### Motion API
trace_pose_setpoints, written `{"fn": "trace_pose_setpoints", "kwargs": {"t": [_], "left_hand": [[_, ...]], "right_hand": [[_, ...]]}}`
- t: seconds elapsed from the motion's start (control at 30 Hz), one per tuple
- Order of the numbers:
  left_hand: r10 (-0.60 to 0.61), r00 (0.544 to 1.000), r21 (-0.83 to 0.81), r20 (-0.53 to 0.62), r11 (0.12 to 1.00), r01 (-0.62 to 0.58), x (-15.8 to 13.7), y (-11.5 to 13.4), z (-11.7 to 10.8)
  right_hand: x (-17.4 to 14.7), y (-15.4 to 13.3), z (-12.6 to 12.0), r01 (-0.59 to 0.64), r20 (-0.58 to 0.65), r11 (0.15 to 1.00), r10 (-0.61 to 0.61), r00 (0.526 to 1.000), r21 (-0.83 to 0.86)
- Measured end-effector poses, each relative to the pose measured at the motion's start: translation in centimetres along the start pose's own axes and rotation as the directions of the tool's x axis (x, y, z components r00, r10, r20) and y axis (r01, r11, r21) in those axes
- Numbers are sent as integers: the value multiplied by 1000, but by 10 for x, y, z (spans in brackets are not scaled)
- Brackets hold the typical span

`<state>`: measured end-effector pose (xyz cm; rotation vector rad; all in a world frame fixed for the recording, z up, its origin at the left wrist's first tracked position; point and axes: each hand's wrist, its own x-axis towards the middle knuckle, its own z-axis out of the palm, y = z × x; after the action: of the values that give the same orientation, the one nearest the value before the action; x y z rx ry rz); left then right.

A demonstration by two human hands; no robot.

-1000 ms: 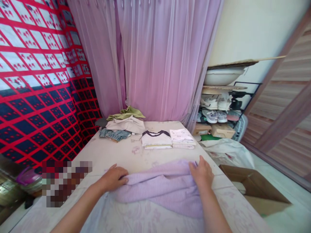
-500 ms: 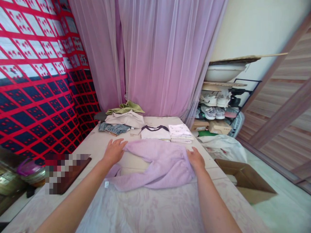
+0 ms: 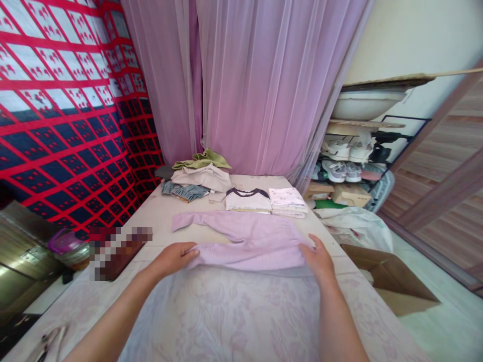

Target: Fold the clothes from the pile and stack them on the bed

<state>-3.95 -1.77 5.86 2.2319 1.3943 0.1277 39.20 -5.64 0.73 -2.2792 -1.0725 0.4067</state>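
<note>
Lying just this side of the folded shirt [image 3: 248, 201], the lilac trousers [image 3: 256, 246] are grasped at one leg end by the left hand [image 3: 173, 259], at the waist by the right hand [image 3: 320, 257].

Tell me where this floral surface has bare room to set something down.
Bare patches: between the forearms, nearer than the lilac trousers; and between the trousers' left end and the dark, partly pixelated item. Crowded: the far end, where rumpled clothes, folded shirt and pale folded stack sit side by side.
</note>
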Motion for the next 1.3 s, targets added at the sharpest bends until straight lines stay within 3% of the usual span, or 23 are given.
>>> {"fn": "trace_pose_setpoints", "kwargs": {"t": [0.1,0.23,0.33,0.43,0.57,0.7,0.9,1.1,1.17,1.2,1.3], "left_hand": [[-20,999,-52,29,998,21,5,2,-20],[-114,979,115,167,989,96,17,1,-23],[-240,970,245,32,943,225,30,-4,-14],[-295,943,251,-155,911,326,42,-15,-10],[-372,845,204,-383,859,470,58,-40,-16],[-608,738,79,-292,754,652,75,-69,-25],[-678,694,34,-243,709,705,101,-90,-37],[-604,744,-63,-287,787,614,105,-93,-32],[-518,783,-285,-344,852,438,93,-98,-33],[-469,801,-447,-371,847,288,85,-102,-35],[-435,804,-762,-406,647,-35,67,-116,-49]], "right_hand": [[6,9,-17,-47,-73,998,44,996,-39],[1,26,-15,-85,31,978,92,995,-188],[-5,32,-4,-72,85,970,94,992,-232],[-5,30,0,-23,59,966,40,997,-256],[10,18,-1,14,31,958,-5,1000,-286],[37,2,9,37,91,953,-10,996,-300],[79,-22,32,112,96,941,-86,992,-318],[90,-29,35,160,166,955,-121,979,-250],[87,-20,25,242,168,964,-223,960,-107],[85,-15,18,293,158,956,-286,945,-19],[84,-6,-2,380,81,901,-403,912,209]]}}
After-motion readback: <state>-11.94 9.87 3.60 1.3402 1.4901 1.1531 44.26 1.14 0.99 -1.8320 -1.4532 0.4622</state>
